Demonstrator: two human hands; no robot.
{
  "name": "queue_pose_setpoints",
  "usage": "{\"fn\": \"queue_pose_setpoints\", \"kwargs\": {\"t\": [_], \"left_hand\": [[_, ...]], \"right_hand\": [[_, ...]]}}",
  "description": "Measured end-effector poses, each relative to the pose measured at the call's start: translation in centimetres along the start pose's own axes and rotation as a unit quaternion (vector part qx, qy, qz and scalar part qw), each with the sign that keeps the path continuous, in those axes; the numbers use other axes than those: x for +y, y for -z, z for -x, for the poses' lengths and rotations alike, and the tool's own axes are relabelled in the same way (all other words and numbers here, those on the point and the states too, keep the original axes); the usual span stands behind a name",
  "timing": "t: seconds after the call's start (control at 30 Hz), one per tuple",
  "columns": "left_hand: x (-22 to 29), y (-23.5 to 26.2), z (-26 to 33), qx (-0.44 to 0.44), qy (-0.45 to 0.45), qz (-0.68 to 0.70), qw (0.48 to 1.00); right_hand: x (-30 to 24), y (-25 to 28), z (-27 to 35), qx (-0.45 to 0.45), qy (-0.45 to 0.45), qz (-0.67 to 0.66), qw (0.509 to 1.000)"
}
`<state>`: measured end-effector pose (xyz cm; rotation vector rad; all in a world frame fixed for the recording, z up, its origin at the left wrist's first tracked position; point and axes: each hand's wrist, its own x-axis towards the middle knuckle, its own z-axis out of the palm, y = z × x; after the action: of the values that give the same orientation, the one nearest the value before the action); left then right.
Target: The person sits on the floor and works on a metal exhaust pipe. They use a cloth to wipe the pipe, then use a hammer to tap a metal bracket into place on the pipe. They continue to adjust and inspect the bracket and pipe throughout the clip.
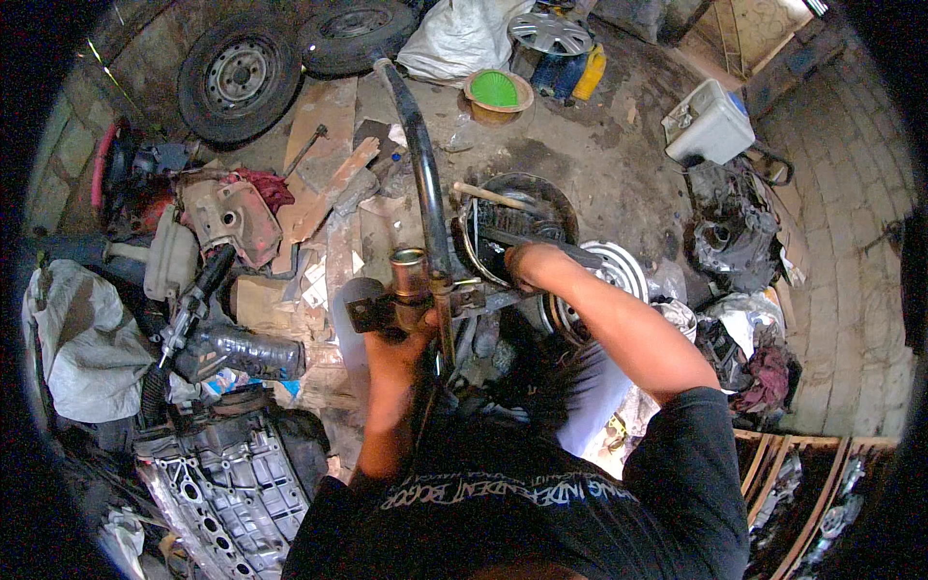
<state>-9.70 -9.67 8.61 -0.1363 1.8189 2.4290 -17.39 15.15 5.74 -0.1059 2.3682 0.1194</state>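
A long, bent black metal tube runs from near the tires down toward my body. Beside its lower end is a short, shiny cylindrical sleeve with an open top. My left hand is closed around the metal just under this sleeve, next to a dark flat bracket. Over the near right edge of a black basin, my right hand is closed by a dark bar; its fingertips are mostly hidden. A wooden handle rests across the basin.
Two tires lie at the far left. An engine block sits near left, with a shock absorber beyond it. A white wheel rim lies right of the basin. A grey box stands far right, near dark scrap parts.
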Motion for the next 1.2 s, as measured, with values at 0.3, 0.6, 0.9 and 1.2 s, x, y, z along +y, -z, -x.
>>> {"fn": "queue_pose_setpoints", "kwargs": {"t": [0.3, 0.6, 0.9, 1.2], "left_hand": [[-2.2, 1.4, -1.1, -0.004, 0.002, -0.052, 0.999], [-1.0, 0.5, 0.0, 0.021, -0.015, -0.030, 0.999], [-1.5, 0.8, -0.5, 0.014, -0.029, -0.001, 0.999], [-4.4, 2.5, -1.3, 0.008, -0.013, -0.019, 1.000]], "right_hand": [[-0.6, -1.2, -1.9, 0.075, -0.035, -0.095, 0.992], [-1.2, -0.2, -1.9, 0.047, -0.074, -0.134, 0.987], [-1.5, 0.1, -2.0, 0.072, -0.114, -0.184, 0.974], [1.6, -0.4, 0.9, 0.195, 0.008, -0.206, 0.959]]}}
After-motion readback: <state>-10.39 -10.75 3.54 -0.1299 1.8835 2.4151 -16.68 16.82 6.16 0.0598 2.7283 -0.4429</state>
